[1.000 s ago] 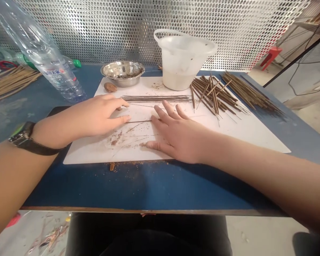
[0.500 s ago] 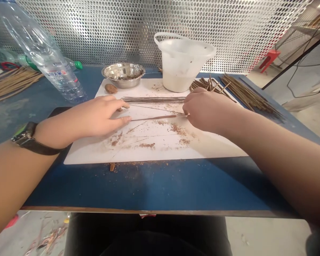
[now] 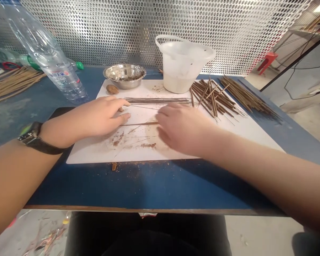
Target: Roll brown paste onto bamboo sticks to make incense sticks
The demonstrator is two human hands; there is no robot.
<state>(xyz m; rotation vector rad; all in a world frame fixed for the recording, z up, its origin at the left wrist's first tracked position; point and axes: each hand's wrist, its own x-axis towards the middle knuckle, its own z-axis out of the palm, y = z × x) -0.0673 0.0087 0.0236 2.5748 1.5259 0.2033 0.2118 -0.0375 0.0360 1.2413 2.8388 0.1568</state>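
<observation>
My left hand (image 3: 104,115) rests on the left part of the white board (image 3: 93,153), thumb and fingers apart, beside the left end of a thin stick. The stick carries a strip of brown paste (image 3: 150,123). My right hand (image 3: 180,126), blurred by motion, lies over the strip's right part; its fingers and any hold are unclear. Behind both hands, thin dark sticks (image 3: 160,101) lie side by side. A lump of brown paste (image 3: 112,89) sits near the board's back left. Coated sticks (image 3: 216,96) are piled at the right.
A steel bowl (image 3: 125,76) and a white bucket (image 3: 181,67) stand at the back. A large plastic bottle (image 3: 53,67) is at the left, near tan sticks (image 3: 14,83). More brown sticks (image 3: 250,99) lie on the blue table (image 3: 149,188) at right.
My right hand has moved left and toward me, over the coated stick, uncovering the pile at right. The coated stick lies slightly nearer me. My left hand has barely moved.
</observation>
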